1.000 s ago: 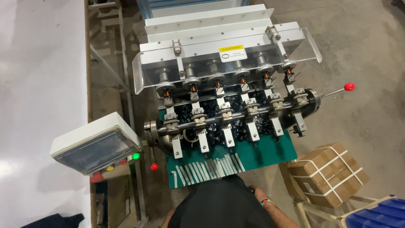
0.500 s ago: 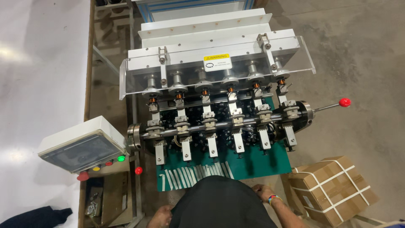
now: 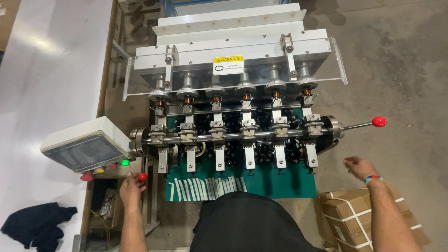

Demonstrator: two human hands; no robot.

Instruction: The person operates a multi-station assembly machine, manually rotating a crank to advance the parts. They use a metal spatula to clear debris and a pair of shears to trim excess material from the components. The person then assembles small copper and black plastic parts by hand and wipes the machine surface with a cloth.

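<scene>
While bent over the winding machine (image 3: 238,135), set the left hand (image 3: 130,189) at the small red knob (image 3: 142,177) off the machine's front left corner, just below the control box (image 3: 86,149) mounted at the machine's left end. Touched the knob with the fingertips, fingers half curled; could not tell whether truly pinching it or only resting against it.

Held the right hand (image 3: 359,167) off the machine's front right corner, empty, palm down, fingers loosely spread, a coloured wristband (image 3: 371,178) at the wrist. Kept it below and a little inward of the red-balled lever (image 3: 379,122) sticking out from the right end of the machine's shaft, apart from it, with no contact.

Judged the step as a two-handed reach for the machine's controls: one side at its knob, the other short of its lever. Judged that a grip on the lever would have called for a lift of the right hand up and outward from the machine's right end, then a closing of the fingers round the red ball, clear of the row of clamps along the shaft.

Noted a green mat (image 3: 280,184) under the machine's front, with white strips (image 3: 205,189) in a row near its front left. Noted a strapped cardboard box (image 3: 354,210) off the machine's front right, beneath the right forearm, and a dark cloth (image 3: 35,224) on the white counter (image 3: 46,70) well to the machine's left.
</scene>
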